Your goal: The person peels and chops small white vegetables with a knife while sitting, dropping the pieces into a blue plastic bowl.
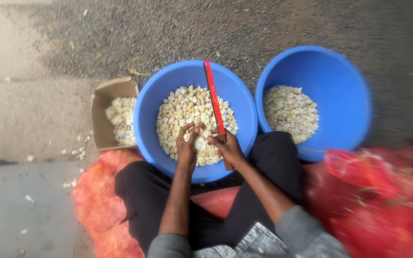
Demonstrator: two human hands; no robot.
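Blue basin (149,102) of pale garlic pieces between knees, within easy reach. Left hand (187,143) pinches one pale clove (200,143) over it; right hand (225,147) grips red-handled blade (213,98), upright. Second basin (350,91) right, cardboard box (102,98) left, on floor.

My two forearms run bare up the middle of the view, grey sleeves pushed back near the elbows, and they angle in so the wrists nearly meet. My left hand (187,143) is curled, fingers bent inward and fingertips (193,128) pointing up and right, its grip closed round something small and pale. My right hand (225,147) sits just beside it, knuckles up, fingers folded in a closed grip, thumb toward the left hand. I'm seated, knees in dark trousers spread either side.
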